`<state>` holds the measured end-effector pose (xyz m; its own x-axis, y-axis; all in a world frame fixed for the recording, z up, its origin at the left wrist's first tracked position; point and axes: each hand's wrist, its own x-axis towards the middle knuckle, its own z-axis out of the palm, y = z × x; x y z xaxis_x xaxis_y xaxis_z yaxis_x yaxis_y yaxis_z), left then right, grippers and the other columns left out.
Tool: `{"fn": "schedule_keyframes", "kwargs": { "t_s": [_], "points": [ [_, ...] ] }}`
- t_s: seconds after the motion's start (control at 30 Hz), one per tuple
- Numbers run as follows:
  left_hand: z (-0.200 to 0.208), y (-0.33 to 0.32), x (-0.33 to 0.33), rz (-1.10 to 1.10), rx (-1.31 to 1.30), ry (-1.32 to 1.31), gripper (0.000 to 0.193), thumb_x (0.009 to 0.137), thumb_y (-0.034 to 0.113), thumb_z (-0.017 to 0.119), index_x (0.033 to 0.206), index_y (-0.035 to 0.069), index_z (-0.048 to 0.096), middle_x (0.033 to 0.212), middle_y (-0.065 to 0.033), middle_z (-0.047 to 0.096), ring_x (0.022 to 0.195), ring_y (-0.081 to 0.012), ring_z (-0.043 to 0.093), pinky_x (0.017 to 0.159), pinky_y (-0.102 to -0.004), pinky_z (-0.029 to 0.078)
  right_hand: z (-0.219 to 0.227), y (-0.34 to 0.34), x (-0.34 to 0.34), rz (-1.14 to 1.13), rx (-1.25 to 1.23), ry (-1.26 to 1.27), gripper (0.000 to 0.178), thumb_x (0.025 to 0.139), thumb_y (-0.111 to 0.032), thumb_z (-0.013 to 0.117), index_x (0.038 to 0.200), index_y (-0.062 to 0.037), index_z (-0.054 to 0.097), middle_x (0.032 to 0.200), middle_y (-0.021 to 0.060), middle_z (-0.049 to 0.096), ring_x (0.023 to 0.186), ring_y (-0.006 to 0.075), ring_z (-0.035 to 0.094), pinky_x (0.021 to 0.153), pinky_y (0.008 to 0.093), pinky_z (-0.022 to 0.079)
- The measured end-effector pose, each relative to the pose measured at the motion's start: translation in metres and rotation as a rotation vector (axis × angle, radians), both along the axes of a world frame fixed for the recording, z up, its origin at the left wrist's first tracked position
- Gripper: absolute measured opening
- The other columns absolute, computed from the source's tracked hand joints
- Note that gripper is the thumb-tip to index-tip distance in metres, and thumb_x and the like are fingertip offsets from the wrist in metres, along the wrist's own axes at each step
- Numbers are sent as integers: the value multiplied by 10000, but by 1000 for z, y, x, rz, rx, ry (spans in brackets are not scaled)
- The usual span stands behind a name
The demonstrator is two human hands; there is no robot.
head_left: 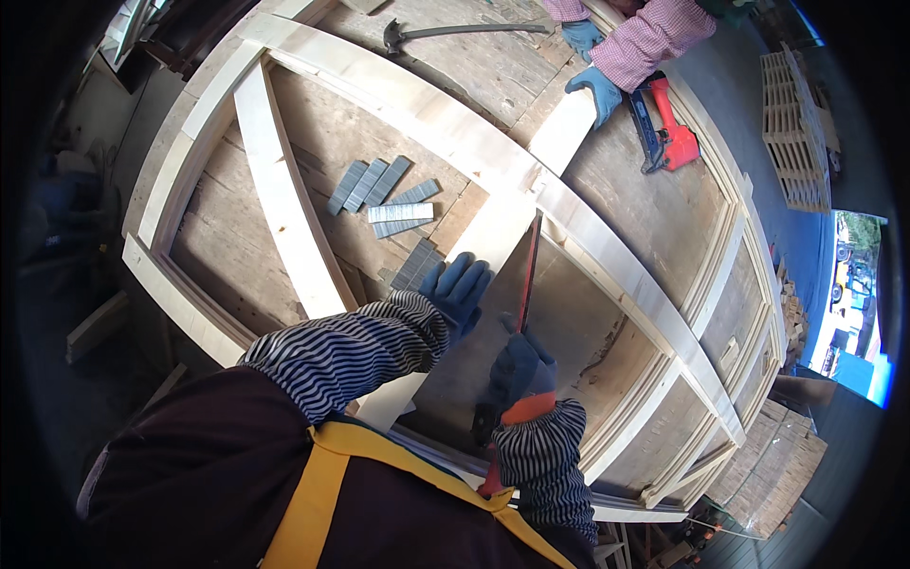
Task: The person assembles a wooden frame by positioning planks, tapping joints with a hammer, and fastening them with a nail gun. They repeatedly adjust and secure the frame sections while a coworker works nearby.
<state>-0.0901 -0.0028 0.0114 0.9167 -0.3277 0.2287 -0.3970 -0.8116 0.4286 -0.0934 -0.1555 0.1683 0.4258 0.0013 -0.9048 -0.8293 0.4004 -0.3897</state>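
My left hand [457,289], in a blue-grey glove, lies with fingers stretched out at the edge of a pale wooden board [493,230]. Closed round a long, narrow red-and-black tool [528,280] is my gloved right hand [519,368]. The tool's far tip reaches the joint between that board and a long curved rail [455,133]; its kind is hard to make out, and the hand hides its near end. Several strips of grey staples [368,185] lie left of the board, with more staple strips [415,264] beside my left hand.
Across the frame, a co-worker's blue-gloved hand [599,95] rests on a board [564,128]. Close by is a red-and-black staple gun [673,133]. A dark claw hammer [464,33] lies at the far side. A slanting slat [284,199] crosses the left section; a slatted wooden stack [794,128] stands right.
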Motion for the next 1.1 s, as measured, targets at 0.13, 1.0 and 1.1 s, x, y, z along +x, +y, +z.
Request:
{"fn": "schedule_keyframes", "kwargs": {
  "t_s": [0.13, 1.0, 1.1],
  "points": [
    [-1, 2, 3, -22, -18, -18, 721, 754, 252, 734, 1418, 32, 561, 1498, -137, 502, 1420, -355, 451, 1090, -517, 432, -4, 1, -5, -52, 18, -6, 376, 1051, -148, 558, 1424, -119, 598, 563, -77, 426, 393, 60, 399, 370, 233, 304],
    [-13, -1, 7, -7, -12, -150, 667, 694, 227, 730, 1305, -20, 627, 1391, -195, 585, 1277, -403, 573, 986, -506, 523, -204, -38, -38, -7, -156, -522, 413, 1096, -82, 484, 1506, -46, 516, 905, -27, 632, 703, 11, 520, 635, 187, 454],
    [2, 0, 11, -52, -15, -75, 675, 708, 216, 725, 1329, -21, 610, 1411, -199, 568, 1295, -412, 557, 988, -510, 518, -218, -44, -46, -13, -278, -607, 399, 1082, -77, 519, 1479, -50, 557, 898, -40, 645, 673, -5, 499, 594, 172, 412]
  ]
}}
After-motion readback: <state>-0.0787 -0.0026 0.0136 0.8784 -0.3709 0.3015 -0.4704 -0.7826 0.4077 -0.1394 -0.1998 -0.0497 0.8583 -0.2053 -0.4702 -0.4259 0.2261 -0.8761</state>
